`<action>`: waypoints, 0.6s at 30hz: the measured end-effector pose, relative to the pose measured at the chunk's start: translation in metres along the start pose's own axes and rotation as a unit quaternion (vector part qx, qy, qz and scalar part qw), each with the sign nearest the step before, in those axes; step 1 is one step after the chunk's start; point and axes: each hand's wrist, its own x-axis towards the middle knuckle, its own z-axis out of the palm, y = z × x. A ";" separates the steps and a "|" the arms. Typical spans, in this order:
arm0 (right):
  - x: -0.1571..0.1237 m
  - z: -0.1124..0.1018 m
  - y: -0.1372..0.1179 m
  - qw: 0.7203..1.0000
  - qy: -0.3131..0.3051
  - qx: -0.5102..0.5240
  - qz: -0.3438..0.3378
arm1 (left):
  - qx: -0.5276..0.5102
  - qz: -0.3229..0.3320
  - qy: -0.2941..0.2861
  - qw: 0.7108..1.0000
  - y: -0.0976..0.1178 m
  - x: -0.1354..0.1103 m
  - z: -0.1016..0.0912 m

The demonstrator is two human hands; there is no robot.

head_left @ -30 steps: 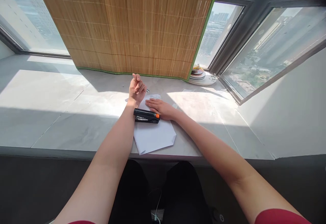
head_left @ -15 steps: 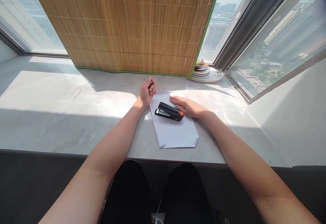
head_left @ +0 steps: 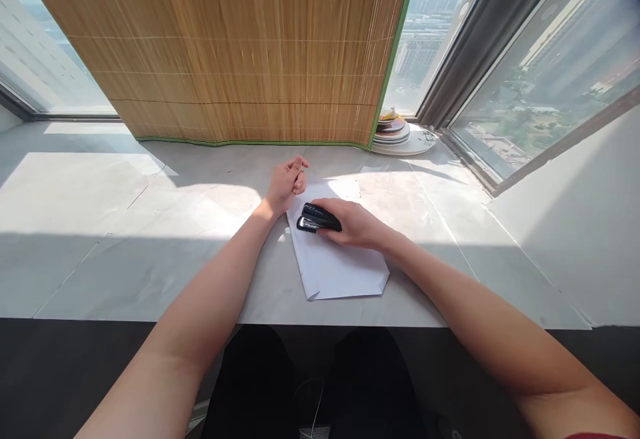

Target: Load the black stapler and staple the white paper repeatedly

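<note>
A white sheet of paper [head_left: 340,269] lies near the front edge of a pale stone sill [head_left: 125,239]. On its far end rests a black stapler [head_left: 314,218]. My right hand [head_left: 356,224] covers the stapler's right end, fingers wrapped over it. My left hand [head_left: 287,181] sits just left of the paper's far corner, fingers curled together in a loose pinch; what they hold, if anything, is too small to make out. Both forearms reach in from the bottom of the view.
A bamboo blind [head_left: 240,52] with green trim hangs down to the sill behind the paper. A stack of plates [head_left: 397,134] stands at the back right by the window frame [head_left: 480,46]. The sill's front edge [head_left: 150,321] runs above my dark-clothed knees.
My right hand moved from lying flat on the paper beside the stapler to closing over the stapler. My left hand lowered and curled beside the paper. The camera shifted slightly.
</note>
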 end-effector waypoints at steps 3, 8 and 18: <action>-0.001 -0.002 0.008 1.000 0.028 -0.001 0.001 | 0.001 -0.003 -0.022 1.000 0.000 -0.002 -0.001; -0.009 -0.030 0.024 0.983 0.183 0.008 0.005 | -0.020 0.007 -0.060 0.998 0.003 -0.007 -0.002; -0.010 -0.017 0.019 0.995 0.092 0.003 -0.047 | -0.075 -0.030 -0.083 0.993 0.006 -0.011 0.001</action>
